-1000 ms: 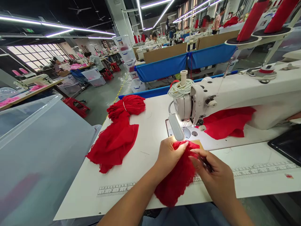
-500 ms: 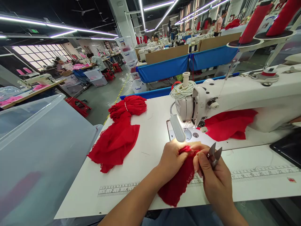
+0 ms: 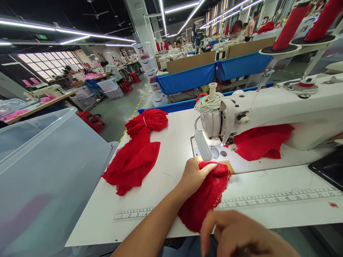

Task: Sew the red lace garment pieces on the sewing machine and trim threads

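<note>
My left hand point(image 3: 194, 175) pinches the top of a red lace-edged cloth piece point(image 3: 199, 203), thumb over it, close to the sewing machine's needle area. The cloth hangs toward the table's front edge, its scalloped lace on the right side. Low in the view, my right hand point(image 3: 246, 233) is blurred and apart from the cloth, fingers bent downward. Whether it holds anything is hidden. Above the left hand stands the white sewing machine point(image 3: 278, 105), with a small lamp point(image 3: 203, 145) at its head.
Left on the white table point(image 3: 160, 192) lie a tied red bundle point(image 3: 154, 119) and a loose red cloth point(image 3: 134, 167). More red fabric point(image 3: 264, 142) rests under the machine arm. A printed ruler point(image 3: 268, 200) runs along the front. A clear plastic bin point(image 3: 53, 171) stands at left.
My right hand has left the cloth and moved down toward me; the thread snips it held are out of sight. My left hand keeps the cloth, whose upper part now lies spread rightward.
</note>
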`<move>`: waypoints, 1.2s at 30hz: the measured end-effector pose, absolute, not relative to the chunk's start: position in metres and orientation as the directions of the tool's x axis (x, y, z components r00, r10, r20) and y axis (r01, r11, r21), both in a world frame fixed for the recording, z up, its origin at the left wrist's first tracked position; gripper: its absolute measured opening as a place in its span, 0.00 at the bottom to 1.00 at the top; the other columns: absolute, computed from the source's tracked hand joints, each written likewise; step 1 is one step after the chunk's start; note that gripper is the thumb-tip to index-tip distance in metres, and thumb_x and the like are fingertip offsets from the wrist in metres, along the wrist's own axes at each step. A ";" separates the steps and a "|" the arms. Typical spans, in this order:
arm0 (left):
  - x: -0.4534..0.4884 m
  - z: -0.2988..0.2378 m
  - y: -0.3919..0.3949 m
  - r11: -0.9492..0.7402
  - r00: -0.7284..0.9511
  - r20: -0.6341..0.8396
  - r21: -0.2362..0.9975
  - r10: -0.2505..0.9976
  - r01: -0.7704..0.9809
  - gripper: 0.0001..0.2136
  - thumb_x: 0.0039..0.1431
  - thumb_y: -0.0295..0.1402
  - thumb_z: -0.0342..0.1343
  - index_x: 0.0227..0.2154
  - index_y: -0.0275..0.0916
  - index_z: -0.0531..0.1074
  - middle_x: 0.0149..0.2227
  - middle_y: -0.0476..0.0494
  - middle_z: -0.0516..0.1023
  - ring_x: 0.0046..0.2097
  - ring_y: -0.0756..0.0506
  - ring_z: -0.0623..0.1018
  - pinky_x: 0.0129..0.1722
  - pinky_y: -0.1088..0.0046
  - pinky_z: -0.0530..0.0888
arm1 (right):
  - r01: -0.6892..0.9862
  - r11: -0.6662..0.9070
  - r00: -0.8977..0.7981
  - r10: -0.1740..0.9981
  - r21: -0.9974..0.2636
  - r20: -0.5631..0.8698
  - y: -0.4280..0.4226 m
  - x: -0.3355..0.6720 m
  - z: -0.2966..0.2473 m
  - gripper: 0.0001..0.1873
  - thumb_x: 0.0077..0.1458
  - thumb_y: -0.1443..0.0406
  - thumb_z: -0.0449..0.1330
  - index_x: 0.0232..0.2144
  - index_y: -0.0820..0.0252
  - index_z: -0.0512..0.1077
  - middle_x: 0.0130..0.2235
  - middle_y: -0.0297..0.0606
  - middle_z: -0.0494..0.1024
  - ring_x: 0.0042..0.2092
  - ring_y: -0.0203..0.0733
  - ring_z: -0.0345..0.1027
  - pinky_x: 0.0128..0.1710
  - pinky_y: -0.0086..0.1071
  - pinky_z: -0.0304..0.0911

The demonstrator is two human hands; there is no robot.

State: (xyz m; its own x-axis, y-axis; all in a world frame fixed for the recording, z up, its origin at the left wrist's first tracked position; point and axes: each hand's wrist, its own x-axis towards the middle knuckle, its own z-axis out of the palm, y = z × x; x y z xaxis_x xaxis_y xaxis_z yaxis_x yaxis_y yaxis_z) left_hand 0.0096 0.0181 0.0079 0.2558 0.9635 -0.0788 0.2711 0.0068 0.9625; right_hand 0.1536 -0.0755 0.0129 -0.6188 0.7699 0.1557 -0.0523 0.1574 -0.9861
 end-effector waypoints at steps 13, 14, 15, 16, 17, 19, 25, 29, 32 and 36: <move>0.004 0.010 0.017 0.132 0.346 -0.154 0.987 0.925 0.086 0.12 0.49 0.39 0.61 0.23 0.34 0.69 0.23 0.52 0.64 0.27 0.52 0.63 0.26 0.78 0.60 | 0.241 0.003 0.330 0.940 -0.970 0.085 -0.029 0.174 -0.014 0.13 0.44 0.54 0.65 0.24 0.57 0.74 0.20 0.30 0.66 0.22 0.33 0.54 0.20 0.27 0.55; 0.003 0.009 0.018 0.136 0.343 -0.160 0.986 0.926 0.095 0.13 0.49 0.39 0.61 0.22 0.34 0.68 0.23 0.52 0.63 0.27 0.53 0.63 0.25 0.78 0.60 | 0.227 0.001 0.329 0.941 -0.974 0.078 -0.029 0.175 -0.015 0.12 0.44 0.55 0.66 0.25 0.57 0.74 0.21 0.29 0.66 0.22 0.33 0.53 0.20 0.27 0.54; 0.002 0.008 0.018 0.138 0.343 -0.165 0.985 0.925 0.101 0.13 0.50 0.39 0.60 0.22 0.35 0.67 0.23 0.52 0.63 0.27 0.53 0.63 0.25 0.78 0.59 | 0.201 0.000 0.312 0.948 -0.980 0.064 -0.030 0.177 -0.015 0.12 0.44 0.55 0.66 0.25 0.57 0.73 0.21 0.30 0.66 0.22 0.33 0.53 0.20 0.27 0.53; 0.002 0.008 0.018 0.137 0.347 -0.166 0.985 0.923 0.105 0.13 0.50 0.39 0.60 0.21 0.35 0.66 0.23 0.52 0.62 0.27 0.53 0.62 0.24 0.78 0.59 | 0.166 -0.004 0.279 0.959 -0.986 0.043 -0.030 0.179 -0.014 0.13 0.43 0.55 0.67 0.25 0.57 0.72 0.22 0.30 0.67 0.22 0.33 0.54 0.20 0.27 0.54; 0.002 0.008 0.018 0.135 0.352 -0.165 0.985 0.921 0.107 0.13 0.51 0.39 0.60 0.21 0.35 0.65 0.24 0.52 0.62 0.27 0.53 0.62 0.24 0.78 0.58 | 0.129 -0.011 0.254 0.967 -0.992 0.023 -0.030 0.180 -0.013 0.15 0.42 0.54 0.68 0.24 0.57 0.71 0.23 0.31 0.68 0.23 0.33 0.56 0.21 0.27 0.55; 0.003 0.009 0.017 0.126 0.373 -0.158 0.986 0.914 0.110 0.13 0.51 0.38 0.59 0.20 0.36 0.64 0.24 0.52 0.62 0.27 0.53 0.62 0.25 0.78 0.58 | 0.090 -0.033 0.248 0.969 -0.995 -0.010 -0.030 0.180 -0.011 0.17 0.41 0.52 0.68 0.26 0.57 0.71 0.26 0.33 0.70 0.25 0.35 0.58 0.23 0.27 0.58; 0.004 0.012 0.015 0.059 0.460 -0.127 0.985 0.879 0.159 0.14 0.53 0.38 0.56 0.18 0.37 0.62 0.22 0.53 0.58 0.27 0.52 0.59 0.27 0.76 0.57 | 0.167 -0.007 0.129 0.992 -0.986 0.015 -0.026 0.175 -0.004 0.16 0.47 0.52 0.65 0.23 0.58 0.73 0.21 0.30 0.63 0.24 0.34 0.53 0.22 0.27 0.52; 0.002 0.011 0.018 0.009 0.425 -0.106 0.975 0.899 0.223 0.14 0.53 0.36 0.55 0.17 0.37 0.60 0.22 0.53 0.58 0.28 0.52 0.59 0.28 0.75 0.57 | 0.014 0.054 0.291 0.955 -0.998 0.056 -0.024 0.180 -0.004 0.17 0.44 0.51 0.67 0.25 0.58 0.72 0.22 0.29 0.60 0.23 0.31 0.49 0.21 0.27 0.49; 0.001 0.011 0.019 0.022 0.435 -0.120 0.975 0.892 0.223 0.14 0.53 0.36 0.55 0.18 0.37 0.62 0.22 0.54 0.60 0.27 0.51 0.61 0.28 0.75 0.58 | -0.011 0.048 0.328 0.944 -0.999 0.042 -0.024 0.182 -0.006 0.20 0.44 0.48 0.67 0.26 0.58 0.72 0.22 0.28 0.59 0.23 0.31 0.47 0.21 0.27 0.49; 0.001 0.016 0.017 -0.044 0.474 -0.067 0.975 0.878 0.219 0.09 0.47 0.36 0.64 0.26 0.37 0.72 0.28 0.50 0.72 0.32 0.47 0.69 0.33 0.74 0.65 | 0.061 0.006 0.297 0.955 -0.998 0.024 -0.027 0.177 -0.005 0.20 0.49 0.47 0.63 0.28 0.57 0.70 0.25 0.30 0.65 0.25 0.33 0.53 0.21 0.26 0.52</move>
